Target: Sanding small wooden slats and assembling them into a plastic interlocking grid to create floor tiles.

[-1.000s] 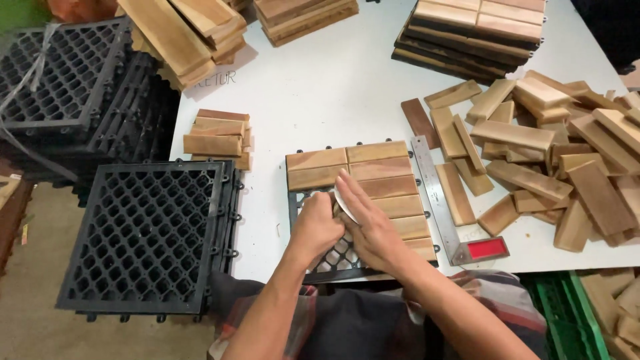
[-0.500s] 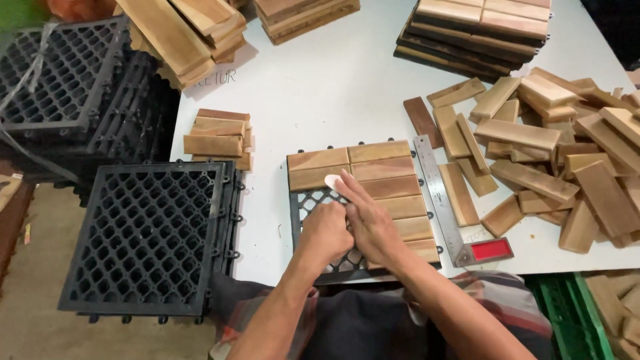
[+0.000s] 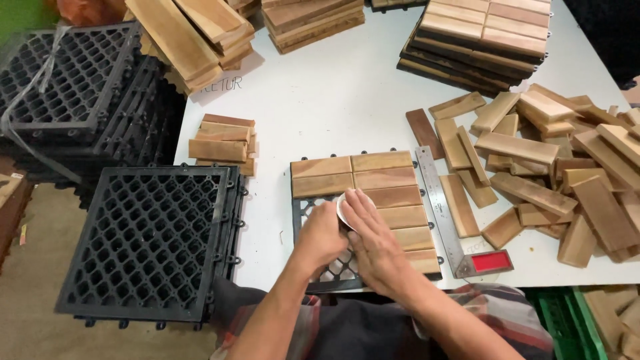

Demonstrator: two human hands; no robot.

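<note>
A black plastic grid tile (image 3: pixel 313 207) lies at the white table's near edge, its top rows and right side covered with wooden slats (image 3: pixel 373 175). Both my hands rest over its open lower-left part. My left hand (image 3: pixel 321 233) and my right hand (image 3: pixel 375 245) close together around a small white round container (image 3: pixel 345 207). The right hand's fingers lie across the container's side. What is inside it is hidden.
A steel ruler with a red-ended square (image 3: pixel 440 200) lies right of the tile. Loose slats (image 3: pixel 547 167) are heaped at the right, a small slat stack (image 3: pixel 223 140) at the left. Black grid bases (image 3: pixel 153 240) sit at the left, finished tiles (image 3: pixel 480 33) at the back.
My hands stay over the tile. The white container rose a little between them half a second ago and now sits lower again, its round rim showing.
</note>
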